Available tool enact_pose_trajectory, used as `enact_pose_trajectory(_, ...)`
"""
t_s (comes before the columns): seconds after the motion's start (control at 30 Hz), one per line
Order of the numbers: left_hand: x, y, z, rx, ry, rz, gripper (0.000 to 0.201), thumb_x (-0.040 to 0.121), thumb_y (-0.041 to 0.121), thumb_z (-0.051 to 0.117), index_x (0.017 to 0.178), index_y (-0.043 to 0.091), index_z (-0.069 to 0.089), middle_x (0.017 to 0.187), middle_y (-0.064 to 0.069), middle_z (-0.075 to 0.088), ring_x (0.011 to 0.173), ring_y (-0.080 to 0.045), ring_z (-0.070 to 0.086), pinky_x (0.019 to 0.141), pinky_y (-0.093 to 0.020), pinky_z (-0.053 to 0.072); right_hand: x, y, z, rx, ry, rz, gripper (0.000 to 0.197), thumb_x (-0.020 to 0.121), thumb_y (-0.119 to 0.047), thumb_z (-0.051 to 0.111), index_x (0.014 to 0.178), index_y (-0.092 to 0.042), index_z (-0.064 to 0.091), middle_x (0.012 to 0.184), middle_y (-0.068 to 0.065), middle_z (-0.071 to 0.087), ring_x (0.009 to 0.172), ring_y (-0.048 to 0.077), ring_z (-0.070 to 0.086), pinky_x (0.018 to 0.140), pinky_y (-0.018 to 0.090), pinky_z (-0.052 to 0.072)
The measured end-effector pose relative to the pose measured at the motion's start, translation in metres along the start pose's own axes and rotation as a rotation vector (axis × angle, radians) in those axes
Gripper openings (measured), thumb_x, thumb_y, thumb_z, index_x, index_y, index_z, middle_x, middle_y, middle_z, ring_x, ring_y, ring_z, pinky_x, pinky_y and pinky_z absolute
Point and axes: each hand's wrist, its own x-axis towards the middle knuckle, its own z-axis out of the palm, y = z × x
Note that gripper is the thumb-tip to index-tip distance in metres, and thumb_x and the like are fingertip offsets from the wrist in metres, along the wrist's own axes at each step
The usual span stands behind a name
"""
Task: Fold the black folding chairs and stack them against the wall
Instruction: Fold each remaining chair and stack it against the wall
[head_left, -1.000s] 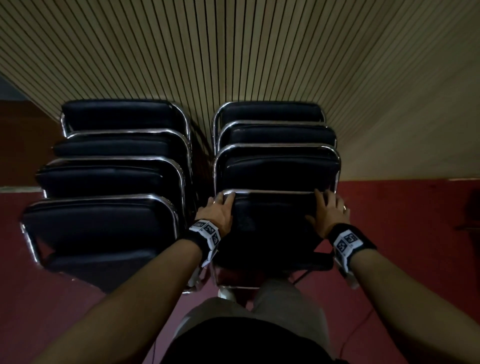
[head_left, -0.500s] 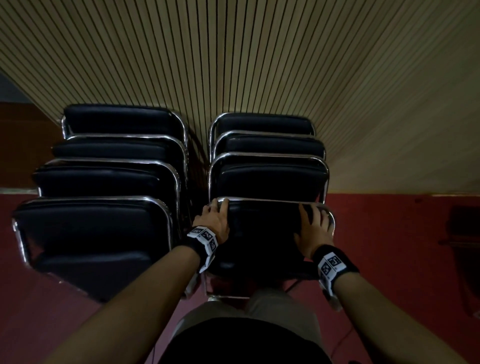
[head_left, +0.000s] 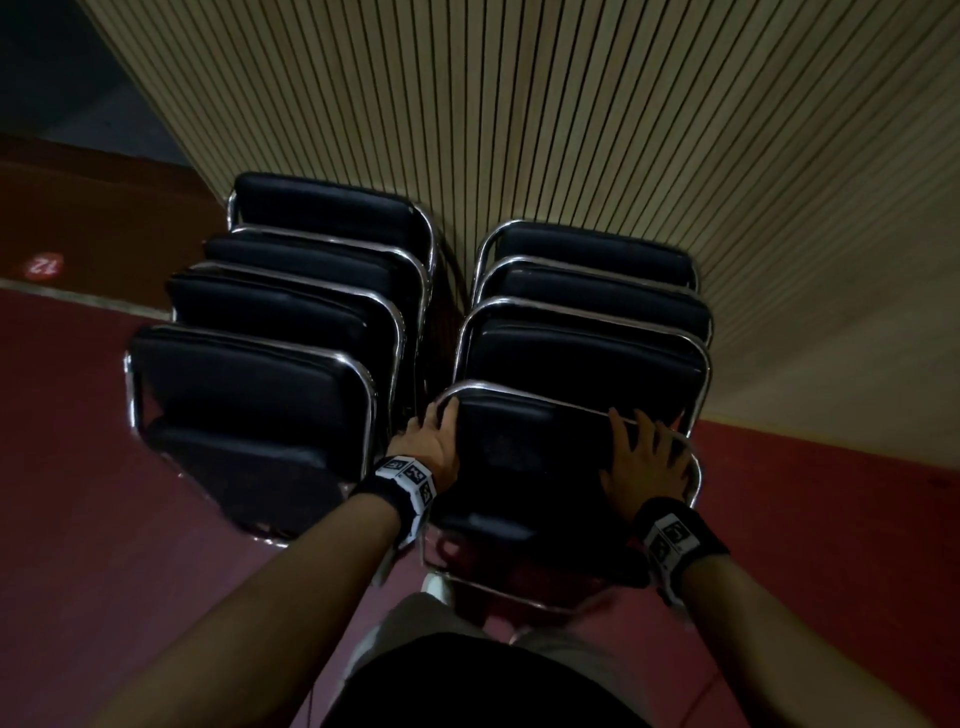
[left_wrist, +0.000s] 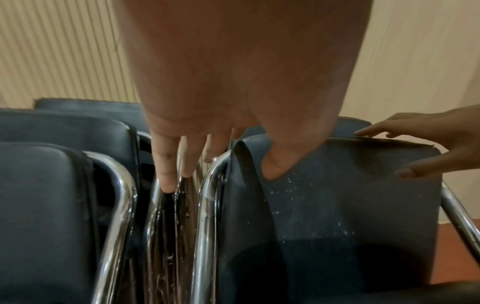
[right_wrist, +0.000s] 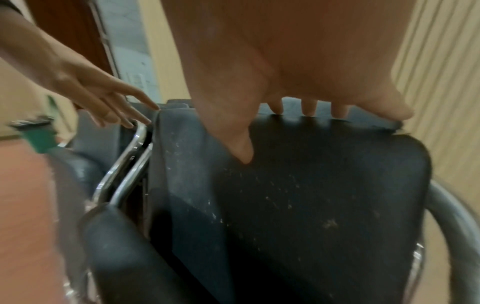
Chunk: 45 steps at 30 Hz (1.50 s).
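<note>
Two rows of folded black chairs with chrome frames lean on the slatted wall (head_left: 571, 130). The left row (head_left: 249, 395) stands untouched. At the front of the right row is the nearest chair (head_left: 524, 462), its dusty cushion (left_wrist: 337, 216) (right_wrist: 324, 195) facing me. My left hand (head_left: 431, 441) (left_wrist: 221, 172) lies at its top left corner, fingers straight down beside the chrome tube (left_wrist: 207, 205) and thumb on the cushion. My right hand (head_left: 644, 457) (right_wrist: 278, 135) rests near the top right corner, fingers spread over the top edge and thumb flat on the cushion.
Red floor (head_left: 78, 467) spreads to both sides. A round mark reading 12 (head_left: 44, 265) lies far left beyond a pale line. My legs and a white shoe (head_left: 436, 584) stand right behind the front chair. A narrow gap separates the two rows.
The front chair's top has closed up on the chair behind it. Both hands stay on its top corners, the right one now spread flatter. My view has swung and tilted.
</note>
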Motion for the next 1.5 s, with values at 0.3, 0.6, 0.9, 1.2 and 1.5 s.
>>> enact_pose_trajectory(0.3, -0.037, 0.037, 0.001, -0.066, 0.118, -0.108, 0.07, 0.096, 0.037, 0.039, 0.157, 0.03, 0.005, 0.166, -0.005, 0.017, 0.127, -0.041, 0.051, 0.102, -0.056, 0.045, 0.008, 0.008, -0.023, 0.013, -0.039, -0.259, 0.075, 0.094, -0.04, 0.057, 0.158, -0.025, 0.019, 0.16, 0.011, 0.016, 0.147, 0.039, 0.016, 0.115, 0.068, 0.021)
enact_pose_trajectory(0.6, -0.113, 0.039, 0.023, -0.148, 0.18, -0.265, 0.035, 0.097, 0.041, 0.043, 0.124, 0.019, 0.043, 0.121, -0.013, 0.066, 0.107, -0.039, 0.063, 0.091, -0.05, 0.052, -0.012, -0.036, -0.042, -0.091, 0.024, -0.56, 0.052, 0.092, -0.037, 0.056, 0.14, -0.02, 0.045, 0.145, 0.009, 0.041, 0.131, 0.035, 0.037, 0.11, 0.055, 0.035)
enact_pose_trajectory(0.9, -0.244, -0.018, 0.028, -0.159, 0.251, -0.529, 0.043, 0.098, 0.038, 0.043, 0.133, 0.013, 0.044, 0.124, -0.018, 0.062, 0.109, -0.039, 0.062, 0.093, -0.048, 0.053, -0.091, -0.129, -0.086, -0.103, -0.064, -0.936, 0.042, 0.097, -0.032, 0.048, 0.136, -0.015, 0.051, 0.136, 0.01, 0.047, 0.126, 0.035, 0.043, 0.099, 0.048, 0.048)
enact_pose_trajectory(1.2, -0.476, -0.082, 0.131, -0.33, 0.346, -0.838, 0.049, 0.1, 0.039, 0.043, 0.145, 0.02, 0.043, 0.136, -0.016, 0.058, 0.117, -0.039, 0.06, 0.098, -0.049, 0.051, -0.305, -0.264, -0.066, -0.227, -0.187, -1.295, 0.031, 0.093, -0.031, 0.049, 0.117, -0.022, 0.067, 0.12, 0.004, 0.066, 0.109, 0.029, 0.064, 0.093, 0.04, 0.054)
enact_pose_trajectory(1.5, -0.801, -0.113, 0.363, -0.619, 0.436, -1.337, 0.048, 0.097, 0.038, 0.045, 0.14, 0.018, 0.05, 0.137, -0.015, 0.057, 0.118, -0.039, 0.06, 0.1, -0.049, 0.051, -0.681, -0.342, 0.051, -0.447, -0.286, -1.831, 0.033, 0.097, -0.028, 0.045, 0.119, -0.018, 0.067, 0.118, 0.008, 0.07, 0.104, 0.03, 0.065, 0.092, 0.041, 0.054)
